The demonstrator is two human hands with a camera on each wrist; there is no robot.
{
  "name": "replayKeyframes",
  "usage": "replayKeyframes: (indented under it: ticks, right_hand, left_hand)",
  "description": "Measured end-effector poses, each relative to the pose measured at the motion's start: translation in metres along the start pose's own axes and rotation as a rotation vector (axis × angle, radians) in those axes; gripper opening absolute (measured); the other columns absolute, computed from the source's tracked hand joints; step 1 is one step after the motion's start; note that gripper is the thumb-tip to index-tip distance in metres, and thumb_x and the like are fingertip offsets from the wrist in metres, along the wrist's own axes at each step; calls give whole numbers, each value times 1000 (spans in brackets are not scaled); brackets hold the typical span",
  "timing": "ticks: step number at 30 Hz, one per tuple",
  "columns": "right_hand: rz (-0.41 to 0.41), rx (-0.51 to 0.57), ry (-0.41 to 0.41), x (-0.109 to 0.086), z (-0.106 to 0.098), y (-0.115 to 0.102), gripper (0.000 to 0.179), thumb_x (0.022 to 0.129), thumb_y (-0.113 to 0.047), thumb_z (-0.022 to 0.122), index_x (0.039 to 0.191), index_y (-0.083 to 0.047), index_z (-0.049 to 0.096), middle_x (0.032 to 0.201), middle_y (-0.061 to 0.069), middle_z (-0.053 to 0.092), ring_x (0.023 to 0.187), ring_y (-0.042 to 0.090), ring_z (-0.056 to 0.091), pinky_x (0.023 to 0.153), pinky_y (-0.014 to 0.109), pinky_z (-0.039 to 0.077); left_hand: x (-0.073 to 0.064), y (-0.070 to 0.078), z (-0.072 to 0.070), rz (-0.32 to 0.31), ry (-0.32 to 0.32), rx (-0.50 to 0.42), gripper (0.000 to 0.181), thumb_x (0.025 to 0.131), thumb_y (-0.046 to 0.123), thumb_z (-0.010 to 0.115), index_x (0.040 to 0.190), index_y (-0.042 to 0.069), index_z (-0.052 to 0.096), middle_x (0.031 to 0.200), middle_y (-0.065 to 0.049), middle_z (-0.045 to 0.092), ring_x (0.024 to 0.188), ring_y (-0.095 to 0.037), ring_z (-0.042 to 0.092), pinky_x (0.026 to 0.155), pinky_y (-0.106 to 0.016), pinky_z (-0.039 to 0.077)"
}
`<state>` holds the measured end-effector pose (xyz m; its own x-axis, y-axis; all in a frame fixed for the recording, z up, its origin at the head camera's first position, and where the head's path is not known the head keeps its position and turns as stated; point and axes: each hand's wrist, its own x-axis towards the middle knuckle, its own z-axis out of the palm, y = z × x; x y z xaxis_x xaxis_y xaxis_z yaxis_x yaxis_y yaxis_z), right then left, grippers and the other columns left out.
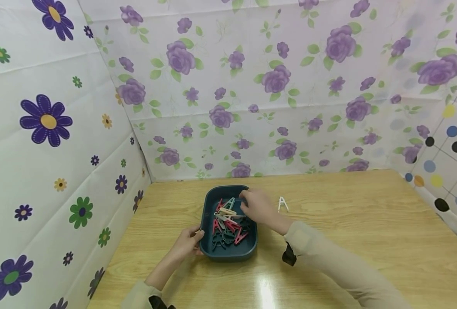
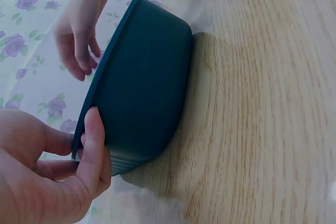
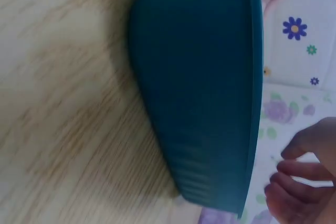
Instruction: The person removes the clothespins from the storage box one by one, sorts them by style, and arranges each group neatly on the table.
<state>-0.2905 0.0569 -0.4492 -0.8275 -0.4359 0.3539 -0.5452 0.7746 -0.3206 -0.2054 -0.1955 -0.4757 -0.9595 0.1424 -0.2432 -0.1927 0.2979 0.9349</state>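
Observation:
A dark teal plastic basin (image 1: 228,258) stands on the table and holds a jumble of clothespins (image 1: 233,225) in pink, red, pale green, white and beige, with several dark green clips (image 1: 228,237) at its near end. My left hand (image 1: 187,241) grips the basin's rim at the near left corner, thumb on top and fingers against the outer wall (image 2: 147,66). Over the far right part of the basin hovers my right hand (image 1: 260,208), its fingers loosely bent; in the right wrist view nothing shows between them. One white clothespin (image 1: 283,204) lies on the table right of the basin.
The wood-grain table (image 1: 340,223) extends to both sides of the basin. A flowered sheet (image 1: 220,86) hangs behind it, with another patterned sheet (image 1: 47,180) on the left and a dotted one (image 1: 440,167) on the right.

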Motion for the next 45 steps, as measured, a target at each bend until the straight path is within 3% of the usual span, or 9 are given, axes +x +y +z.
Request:
replayKeyframes:
  ticks: [5, 10, 13, 17, 21, 25, 30, 37, 45]
  right_hand:
    - [-15, 22, -179, 4, 11, -11, 19, 92, -18, 63, 106, -8, 70, 96, 6, 70, 76, 13, 62, 65, 29, 52]
    - [0, 81, -324, 6, 23, -24, 21, 94, -24, 62, 106, -9, 70, 83, 1, 68, 58, 8, 56, 52, 24, 46]
    - [11, 77, -369, 8, 29, -29, 20, 94, -26, 63, 104, -11, 69, 75, -4, 63, 53, 6, 51, 47, 23, 41]
    - [1, 45, -355, 8, 36, -36, 17, 92, -24, 66, 104, -13, 68, 74, -4, 62, 56, 8, 54, 47, 24, 42]
    - [-94, -13, -300, 7, 42, -42, 18, 91, -22, 67, 108, -16, 70, 90, 0, 69, 71, 13, 63, 51, 25, 46]
    - [-157, -94, -229, 6, 50, -44, 10, 91, -22, 67, 97, -21, 75, 91, -1, 68, 75, 15, 63, 51, 25, 47]
    - [-87, -102, -203, 8, 57, -42, 4, 87, -23, 72, 85, -20, 73, 78, -4, 65, 64, 10, 56, 48, 24, 42]
    - [-25, -103, -203, 8, 59, -43, 26, 80, -39, 78, 70, -20, 63, 64, -7, 57, 57, 9, 50, 45, 25, 38]
    - [57, -179, -231, 9, 60, -47, 33, 75, -36, 83, 64, -20, 56, 69, -4, 58, 63, 14, 55, 48, 30, 44]
  left_hand:
    - [0, -1, -2, 8, -12, -1, 44, 103, 10, 42, 144, -7, 37, 111, -28, 59, 72, -17, 64, 63, -34, 58]
    - [-1, 0, -3, 7, -17, -9, 44, 104, 12, 42, 144, -5, 36, 112, -28, 59, 71, -17, 63, 64, -36, 58]
    - [-2, 1, -3, 7, -22, -9, 44, 104, 13, 42, 144, -5, 37, 110, -27, 60, 70, -16, 62, 65, -38, 58]
    - [-3, 1, -3, 8, -19, 3, 44, 104, 12, 42, 144, -5, 38, 108, -26, 61, 68, -15, 61, 64, -39, 57]
    - [-3, 1, -3, 8, -17, 2, 44, 104, 12, 42, 144, -4, 38, 106, -26, 62, 67, -15, 61, 64, -40, 57]
    - [-2, 0, -3, 15, -29, -12, 44, 104, 13, 42, 144, -4, 38, 108, -26, 61, 68, -14, 62, 64, -38, 57]
    - [-1, -1, -4, 17, -34, -15, 44, 104, 13, 42, 144, -4, 38, 111, -27, 61, 69, -14, 63, 64, -37, 57]
    - [-1, 0, -3, -6, -12, -10, 44, 104, 14, 43, 144, -3, 39, 103, -23, 62, 65, -12, 60, 63, -36, 56]
    - [0, 1, -2, 2, -12, -11, 44, 104, 12, 43, 144, -5, 38, 100, -23, 62, 63, -12, 59, 61, -34, 56]
